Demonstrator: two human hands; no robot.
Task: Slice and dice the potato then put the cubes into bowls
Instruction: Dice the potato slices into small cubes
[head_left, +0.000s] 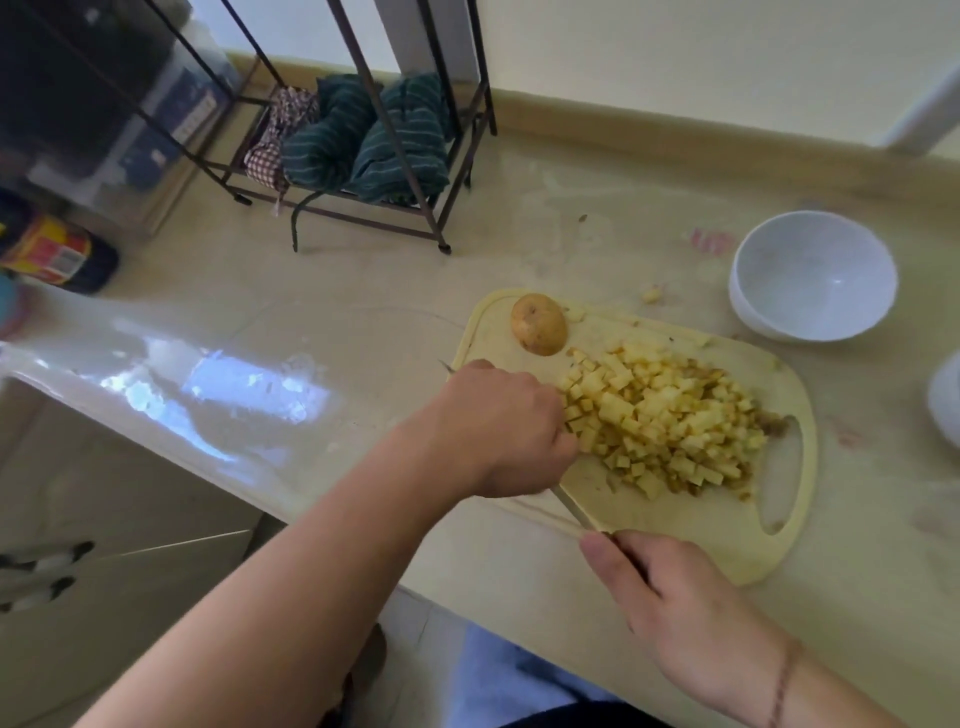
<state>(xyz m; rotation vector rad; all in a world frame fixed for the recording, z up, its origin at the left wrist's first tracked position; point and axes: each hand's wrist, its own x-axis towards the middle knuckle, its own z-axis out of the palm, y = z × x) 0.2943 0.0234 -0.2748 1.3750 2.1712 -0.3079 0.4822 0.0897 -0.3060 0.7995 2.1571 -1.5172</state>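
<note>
A heap of diced potato cubes (670, 421) lies on the pale yellow cutting board (691, 525). A half potato (538, 323) with its skin on sits at the board's far corner. My right hand (670, 597) grips the handle of a knife (571, 512) at the board's near edge. The blade runs up and left under my left hand (498, 421), and its tip shows beyond the hand. My left hand rests over the blade at the left edge of the heap, fingers bent down and hidden. An empty white bowl (813, 275) stands beyond the board to the right.
A second white bowl (945, 400) is cut off by the right edge. One stray cube (650, 295) lies on the counter (363, 291) near the bowl. A metal rack (363, 156) with striped cloths stands at the back, and a can (52, 254) lies far left.
</note>
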